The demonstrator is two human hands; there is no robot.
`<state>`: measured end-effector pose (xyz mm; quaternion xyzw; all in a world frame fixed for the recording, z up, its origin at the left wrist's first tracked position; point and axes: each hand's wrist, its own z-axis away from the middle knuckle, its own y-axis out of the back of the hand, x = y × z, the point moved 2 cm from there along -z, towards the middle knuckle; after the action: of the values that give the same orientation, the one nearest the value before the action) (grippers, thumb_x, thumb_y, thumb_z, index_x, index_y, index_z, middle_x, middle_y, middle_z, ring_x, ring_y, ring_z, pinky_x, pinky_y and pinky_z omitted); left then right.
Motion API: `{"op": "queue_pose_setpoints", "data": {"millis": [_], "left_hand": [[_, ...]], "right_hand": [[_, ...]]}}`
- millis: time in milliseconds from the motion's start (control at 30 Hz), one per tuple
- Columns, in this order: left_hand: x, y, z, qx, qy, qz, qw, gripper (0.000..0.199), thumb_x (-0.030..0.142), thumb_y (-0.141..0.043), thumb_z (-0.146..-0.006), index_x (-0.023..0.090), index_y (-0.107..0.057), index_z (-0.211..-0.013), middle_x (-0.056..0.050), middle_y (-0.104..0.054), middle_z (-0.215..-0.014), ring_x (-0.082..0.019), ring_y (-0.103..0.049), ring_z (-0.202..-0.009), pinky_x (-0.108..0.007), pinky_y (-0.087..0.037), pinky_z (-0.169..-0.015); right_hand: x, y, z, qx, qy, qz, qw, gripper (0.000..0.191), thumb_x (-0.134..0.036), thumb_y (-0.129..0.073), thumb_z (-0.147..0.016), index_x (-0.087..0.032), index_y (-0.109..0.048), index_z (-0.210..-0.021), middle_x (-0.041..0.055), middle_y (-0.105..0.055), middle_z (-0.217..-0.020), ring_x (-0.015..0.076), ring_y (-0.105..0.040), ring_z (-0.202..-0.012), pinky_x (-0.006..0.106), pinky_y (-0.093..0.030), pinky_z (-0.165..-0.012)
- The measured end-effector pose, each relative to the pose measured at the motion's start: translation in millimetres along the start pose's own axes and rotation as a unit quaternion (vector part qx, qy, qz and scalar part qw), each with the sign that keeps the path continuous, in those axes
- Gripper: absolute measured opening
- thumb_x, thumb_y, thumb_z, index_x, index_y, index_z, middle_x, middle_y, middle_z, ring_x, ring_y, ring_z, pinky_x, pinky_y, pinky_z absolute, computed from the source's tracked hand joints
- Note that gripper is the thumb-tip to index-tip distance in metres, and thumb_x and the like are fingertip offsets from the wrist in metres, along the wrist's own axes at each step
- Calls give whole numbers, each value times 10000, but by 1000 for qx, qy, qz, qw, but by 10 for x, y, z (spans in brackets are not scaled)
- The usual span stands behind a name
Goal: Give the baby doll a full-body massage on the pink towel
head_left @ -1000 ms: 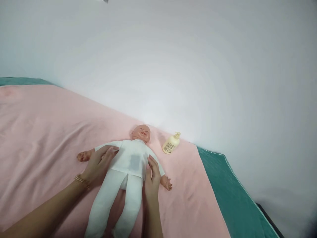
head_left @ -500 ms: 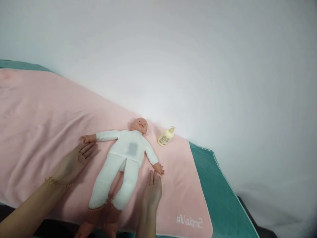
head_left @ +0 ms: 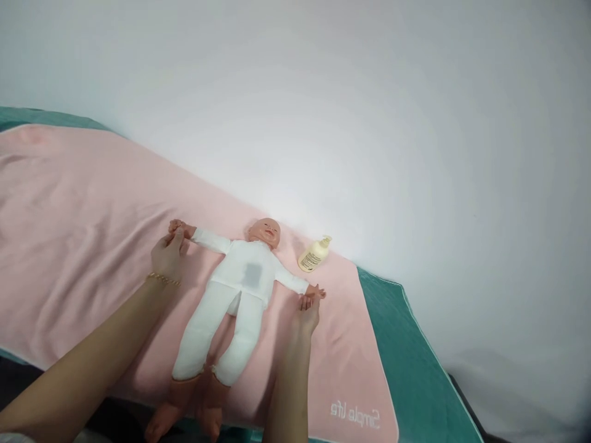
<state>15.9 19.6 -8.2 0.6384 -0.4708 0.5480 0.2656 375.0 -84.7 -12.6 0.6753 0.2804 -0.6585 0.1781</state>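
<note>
A baby doll [head_left: 244, 277] with a white cloth body lies on its back, its arms spread to both sides. My left hand [head_left: 168, 253], with a gold bracelet at the wrist, is closed on the doll's hand [head_left: 181, 227] at the left. On the other side, my right hand [head_left: 308, 312] grips the doll's other hand [head_left: 316, 290] from below, thumb on top. Both doll arms are raised outward from its body. Beyond my right hand, a pale yellow pump bottle [head_left: 314, 253] rests near the doll's head.
A pink blanket [head_left: 92, 203] with white lettering lies beneath the doll, wrinkled at the left. Under it, a green cover [head_left: 415, 351] shows at the right and far left. A white wall [head_left: 323, 111] rises behind the far edge.
Both my hands have moved up and closed on the doll's hands; before, they lay open with fingers extended. The doll's arms have been lifted outward and toward its head.
</note>
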Motion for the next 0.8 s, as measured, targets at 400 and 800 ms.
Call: {"op": "queue_pose_setpoints", "data": {"millis": [400, 800], "left_hand": [[375, -269, 541, -84, -136, -53, 986, 322, 381, -739, -795, 201, -712, -1060, -58, -700, -1142, -258, -639, -1091, -457, -498, -1001], [353, -453, 706, -330, -438, -174, 818, 196, 216, -565, -946, 240, -684, -1101, -15, -700, -1152, -211, -580, -1166, -393, -452, -975]], "right_hand": [[-313, -389, 638, 15, 226, -6, 974, 401, -379, -571, -907, -139, -536, -1227, 155, -586, -1298, 229, -550, -1238, 460, -463, -1037], [-275, -537, 794, -193, 535, 186, 801, 267, -207, -601, -911, -211, -619, -1177, 76, -705, -1080, 218, -596, -1139, 436, -538, -927]]}}
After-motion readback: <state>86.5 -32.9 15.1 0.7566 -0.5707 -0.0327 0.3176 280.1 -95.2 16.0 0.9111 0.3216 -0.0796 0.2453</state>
